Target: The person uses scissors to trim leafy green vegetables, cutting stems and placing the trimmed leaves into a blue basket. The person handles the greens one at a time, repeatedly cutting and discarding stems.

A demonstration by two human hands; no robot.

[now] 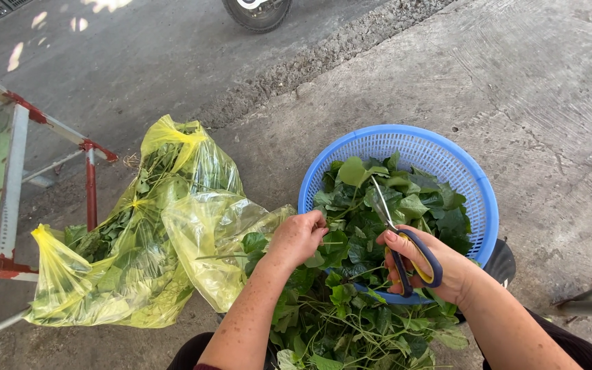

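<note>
Leaf trimming, partway: blue basket (477, 188) half-filled with cut leaves; left hand (297, 236) pinching a stem, right hand (433, 264) gripping scissors (395, 236); uncut pile (351, 329) and yellow bag (138, 240) remaining.

1 blue basket (477, 195), 1 scissors (402, 247), 2 yellow bags (173, 226), 1 wheel (258, 12).

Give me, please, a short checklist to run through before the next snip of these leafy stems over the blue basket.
1. Scissors gripped in right hand: ok.
2. Blades open, pointing away over the blue basket: ok.
3. Left hand pinching a stem, apart from the blades: ok.
4. Stem lying between the blades: cannot tell.
5. Basket has room for more leaves: ok.
6. Yellow bag of uncut greens close by the left hand: ok.
</note>
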